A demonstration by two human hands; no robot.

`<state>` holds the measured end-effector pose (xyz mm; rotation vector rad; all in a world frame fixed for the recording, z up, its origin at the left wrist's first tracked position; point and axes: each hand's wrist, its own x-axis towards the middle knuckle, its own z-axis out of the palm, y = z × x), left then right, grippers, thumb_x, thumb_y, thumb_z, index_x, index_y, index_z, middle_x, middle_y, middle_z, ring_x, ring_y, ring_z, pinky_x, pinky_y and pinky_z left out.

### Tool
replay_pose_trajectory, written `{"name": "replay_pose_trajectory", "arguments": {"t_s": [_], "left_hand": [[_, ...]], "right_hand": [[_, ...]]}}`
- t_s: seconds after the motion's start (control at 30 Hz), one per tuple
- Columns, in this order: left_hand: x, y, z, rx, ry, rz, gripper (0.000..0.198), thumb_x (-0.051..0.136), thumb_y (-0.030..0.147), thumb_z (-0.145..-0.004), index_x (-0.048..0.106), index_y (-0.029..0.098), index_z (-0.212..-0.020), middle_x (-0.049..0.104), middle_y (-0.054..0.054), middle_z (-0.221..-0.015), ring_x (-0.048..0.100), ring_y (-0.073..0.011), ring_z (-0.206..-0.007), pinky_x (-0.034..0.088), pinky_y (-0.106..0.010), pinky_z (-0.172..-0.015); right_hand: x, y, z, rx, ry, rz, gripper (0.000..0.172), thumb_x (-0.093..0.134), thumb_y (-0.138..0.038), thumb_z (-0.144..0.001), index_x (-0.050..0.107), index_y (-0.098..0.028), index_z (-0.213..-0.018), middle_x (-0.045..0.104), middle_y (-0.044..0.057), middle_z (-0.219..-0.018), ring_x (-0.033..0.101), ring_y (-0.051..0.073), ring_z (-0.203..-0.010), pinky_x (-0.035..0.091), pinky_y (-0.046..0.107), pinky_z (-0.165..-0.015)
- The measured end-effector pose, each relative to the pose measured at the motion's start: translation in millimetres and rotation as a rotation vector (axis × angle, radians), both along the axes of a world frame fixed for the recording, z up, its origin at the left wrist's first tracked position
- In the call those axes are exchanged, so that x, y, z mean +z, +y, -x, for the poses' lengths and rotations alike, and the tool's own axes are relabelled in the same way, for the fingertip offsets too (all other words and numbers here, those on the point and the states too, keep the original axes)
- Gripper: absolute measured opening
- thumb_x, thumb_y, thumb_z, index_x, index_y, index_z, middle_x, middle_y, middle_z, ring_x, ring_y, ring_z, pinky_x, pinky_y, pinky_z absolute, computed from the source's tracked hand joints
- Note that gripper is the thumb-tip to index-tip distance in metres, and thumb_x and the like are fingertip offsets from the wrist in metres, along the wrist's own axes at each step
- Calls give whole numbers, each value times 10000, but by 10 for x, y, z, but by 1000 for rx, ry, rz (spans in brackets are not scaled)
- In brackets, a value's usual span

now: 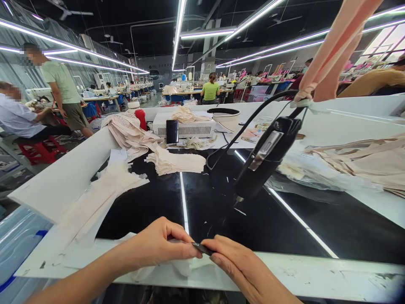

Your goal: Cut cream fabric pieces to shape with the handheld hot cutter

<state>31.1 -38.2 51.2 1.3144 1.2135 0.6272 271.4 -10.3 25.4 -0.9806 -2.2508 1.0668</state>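
At the near edge of the table, my left hand is closed in a pinch, with thin pale fabric showing beneath and between its fingers. My right hand is closed around a slim black hand tool, whose exact kind I cannot make out. The narrow end of this tool touches the left fingertips. Beyond my hands, a black handheld device with a metal tip hangs tilted from a knotted pink cloth strip.
Stacked beige fabric pieces lie on the black tabletop, with more pieces at left. A phone leans on a white box. Plastic-wrapped fabric lies right. Low white walls border the table; people sit and stand beyond.
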Motion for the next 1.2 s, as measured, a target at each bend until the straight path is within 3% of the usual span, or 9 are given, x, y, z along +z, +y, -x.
{"name": "replay_pose_trajectory", "arguments": {"t_s": [0.17, 0.4, 0.83, 0.93, 1.07, 1.2], "left_hand": [[20, -16, -3, -6, -8, 4, 272, 801, 421, -783, 880, 181, -883, 703, -30, -800, 512, -144, -729, 376, -245, -646], [21, -30, -4, -20, 16, -14, 220, 795, 386, -803, 882, 199, -882, 728, -27, -829, 554, -151, -761, 400, -235, -663], [-11, -25, -14, -43, 44, -36, 223, 800, 381, -801, 880, 191, -886, 684, -16, -781, 534, -145, -745, 373, -233, -640], [-9, -24, -7, -51, 20, -39, 253, 776, 397, -824, 880, 189, -924, 729, -34, -831, 584, -161, -779, 408, -233, -675], [3, -56, -14, -55, -5, -14, 316, 759, 448, -847, 878, 178, -961, 776, -64, -884, 614, -181, -807, 426, -240, -704], [-2, -139, -65, -80, -18, 28, 311, 753, 428, -851, 878, 178, -988, 740, -44, -787, 469, -126, -650, 317, -240, -580]], "right_hand": [[4, -1, -19, 22, -3, -27, 518, 394, -623, -1058, 789, -299, -1146, 805, 59, -1022, 774, 244, -949, 626, 307, -835], [15, 16, 11, 76, -26, -53, 510, 363, -579, -1082, 782, -292, -1042, 759, 33, -868, 744, 218, -827, 590, 287, -764], [-15, -33, 39, 52, 21, 22, 465, 420, -569, -1075, 789, -295, -1137, 795, 41, -970, 765, 214, -914, 601, 271, -802], [-76, -34, -14, -2, 36, 12, 492, 407, -586, -1071, 788, -300, -1192, 820, 56, -1070, 776, 239, -1011, 621, 299, -874], [-201, 28, -273, -177, -67, -156, 490, 423, -598, -1059, 768, -315, -1262, 814, 58, -1206, 764, 271, -1137, 611, 356, -1000], [-305, 221, -633, -225, -276, -511, 478, 385, -526, -1086, 750, -286, -1281, 817, 80, -1114, 804, 259, -960, 653, 319, -792]]}}
